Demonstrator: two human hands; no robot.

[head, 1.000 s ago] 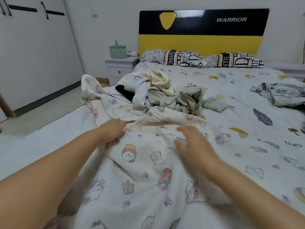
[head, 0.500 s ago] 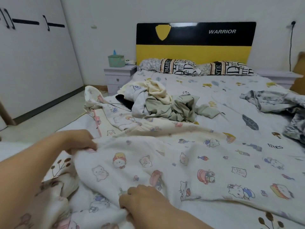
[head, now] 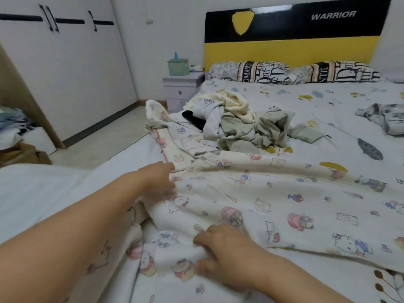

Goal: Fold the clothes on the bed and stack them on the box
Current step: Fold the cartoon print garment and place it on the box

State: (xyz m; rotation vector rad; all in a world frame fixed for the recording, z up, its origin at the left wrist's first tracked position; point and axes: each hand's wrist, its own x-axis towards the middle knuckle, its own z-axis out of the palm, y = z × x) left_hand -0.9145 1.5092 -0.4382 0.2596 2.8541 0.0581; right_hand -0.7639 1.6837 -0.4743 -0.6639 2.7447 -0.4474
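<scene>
The left hand (head: pixel 160 179) pinches the far edge of the cream cartoon-printed cotton garment (head: pixel 273 206), which lies spread on the bed (head: pixel 349 132). Nearer, the right hand (head: pixel 220 254) clenches a bunched fold of it. Beyond the left grip, a second printed piece (head: pixel 175 147) touches the cloth and may drag along. Right of both grips, the loose length could crease unevenly.

A wide bed (head: pixel 341 110) in leaf-print sheet carries a cartoon-print cream garment (head: pixel 273 197), a crumpled clothes heap (head: pixel 240 125) and two lettered pillows (head: pixel 306 72).
</scene>
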